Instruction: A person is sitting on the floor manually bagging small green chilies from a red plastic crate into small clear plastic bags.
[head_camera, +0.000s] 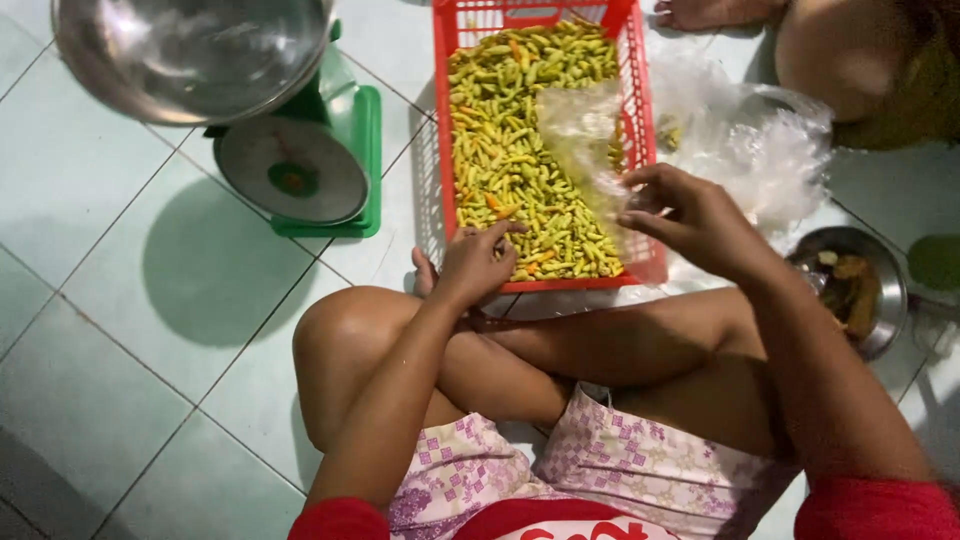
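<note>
left grip (478, 262) pinches chilies (510, 150) at crate (640, 140) edge; right grip (690, 215) grasps bag (585, 135).

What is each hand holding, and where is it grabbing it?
The right hand pinches a clear plastic bag at its lower edge. The left hand picks among chillies; its grip is unclear.

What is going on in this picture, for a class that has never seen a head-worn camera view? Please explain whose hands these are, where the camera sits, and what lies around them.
There is no machine here: a person sits on a tiled floor, and a camera on their head looks down at their own hands. The left hand pinches small chillies in a red plastic basket. The right hand holds a clear plastic bag over it. Nearby stand a green weighing scale with its metal pan, and a small metal bowl of scraps. Another person sits at the top right.
</note>
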